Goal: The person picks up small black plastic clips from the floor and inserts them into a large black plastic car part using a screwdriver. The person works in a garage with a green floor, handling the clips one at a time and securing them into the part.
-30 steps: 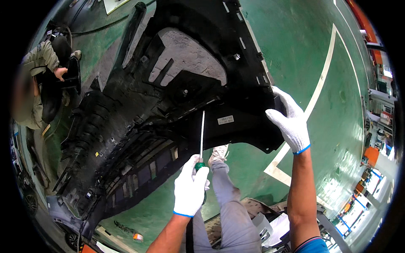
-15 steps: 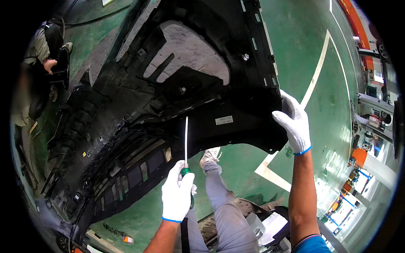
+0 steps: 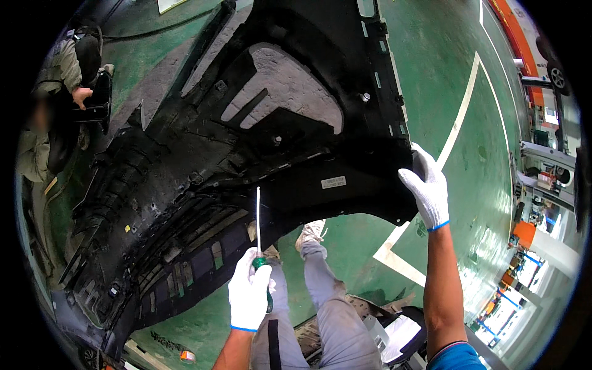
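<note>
Vehicle repair workshop. Green painted floor (image 3: 431,74) with white lane lines (image 3: 459,120), as in a service bay. Large black car bumper cover (image 3: 246,142) off the vehicle, inner side up, spread across the floor. Part of a car with a wheel (image 3: 558,77) at far right edge. Orange and blue equipment (image 3: 524,234) along the right wall. Second person (image 3: 55,117) crouches at left.

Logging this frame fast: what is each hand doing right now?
Left hand: closed around the green handle of a screwdriver.
Right hand: fingers gripping the edge of the black bumper cover.
</note>
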`<state>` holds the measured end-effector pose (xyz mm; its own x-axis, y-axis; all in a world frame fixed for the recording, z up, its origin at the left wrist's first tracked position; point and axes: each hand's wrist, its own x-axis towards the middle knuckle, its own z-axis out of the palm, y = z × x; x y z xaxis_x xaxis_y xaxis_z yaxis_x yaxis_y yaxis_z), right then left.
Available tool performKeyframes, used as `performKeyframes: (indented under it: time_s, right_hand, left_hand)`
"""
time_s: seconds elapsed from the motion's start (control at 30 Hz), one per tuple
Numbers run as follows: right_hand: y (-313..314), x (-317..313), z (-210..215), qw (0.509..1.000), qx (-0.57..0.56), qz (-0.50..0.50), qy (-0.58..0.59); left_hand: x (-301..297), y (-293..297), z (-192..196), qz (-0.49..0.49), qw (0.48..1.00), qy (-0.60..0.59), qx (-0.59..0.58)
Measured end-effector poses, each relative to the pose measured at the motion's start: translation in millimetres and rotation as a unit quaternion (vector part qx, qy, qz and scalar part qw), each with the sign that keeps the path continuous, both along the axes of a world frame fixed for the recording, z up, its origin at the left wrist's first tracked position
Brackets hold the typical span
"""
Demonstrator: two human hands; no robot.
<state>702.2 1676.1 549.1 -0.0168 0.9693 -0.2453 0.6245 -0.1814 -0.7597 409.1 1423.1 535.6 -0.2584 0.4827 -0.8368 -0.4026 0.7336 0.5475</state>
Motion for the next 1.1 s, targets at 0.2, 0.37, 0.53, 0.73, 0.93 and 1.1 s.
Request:
performKeyframes:
  time_s: [0.2, 0.37, 0.53, 0.73, 0.93, 1.1]
  right_hand:
    - [-91, -45, 42, 0.976, 0.150, 0.145, -0.058]
    - [-210, -88, 22, 0.899, -0.311, 0.307, 0.026]
    - [-288, -90, 6, 0.856, -0.454, 0.225, 0.101]
    - [-283, -92, 11, 0.820, -0.404, 0.405, -0.020]
    - [-276, -65, 30, 0.791, -0.358, 0.493, -0.046]
    - [-286, -61, 30, 0.757, -0.283, 0.579, -0.111]
  left_hand:
    - [4, -33, 5, 0.040, 0.999, 0.001, -0.016]
    - [26, -59, 8, 0.192, 0.970, -0.149, -0.017]
    - [45, -90, 16, 0.163, 0.982, -0.089, -0.031]
    - [74, -129, 34, -0.018, 0.994, 0.091, -0.056]
    - [94, -235, 79, 0.112, 0.989, 0.091, -0.033]
    - [130, -376, 129, 0.371, 0.911, 0.133, -0.125]
